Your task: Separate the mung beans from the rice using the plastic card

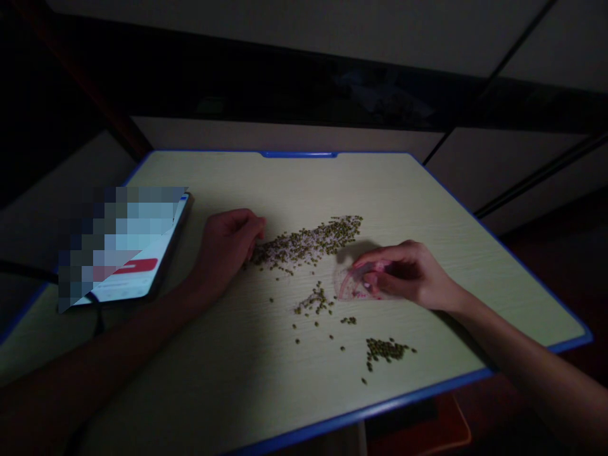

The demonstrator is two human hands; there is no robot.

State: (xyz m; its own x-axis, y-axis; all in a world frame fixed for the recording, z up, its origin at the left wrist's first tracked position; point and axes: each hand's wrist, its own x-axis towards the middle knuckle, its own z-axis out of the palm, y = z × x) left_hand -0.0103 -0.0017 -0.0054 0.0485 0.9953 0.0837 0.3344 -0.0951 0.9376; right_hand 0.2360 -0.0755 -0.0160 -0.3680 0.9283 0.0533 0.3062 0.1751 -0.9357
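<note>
A long pile of green beans mixed with small white grains (308, 244) stretches across the middle of the table. At its left end rests my left hand (230, 240), fingers curled closed; whatever may be inside them is hidden. My right hand (411, 275) pinches a clear protractor with pink markings (349, 282) between thumb and fingers, at or just above the tabletop. Left of the protractor lies a smaller cluster of beans and white grains (316, 299). Nearer the front edge sits a separate heap of green beans (386, 349), with a few single beans scattered around.
The pale wood-look table (213, 380) has a blue rim and a blue raised strip (299, 154) at the back. On the left a tablet with a lit screen (142, 278) stands tilted, partly blurred out, with a dark cable (99, 316) before it. Cabinet fronts rise behind.
</note>
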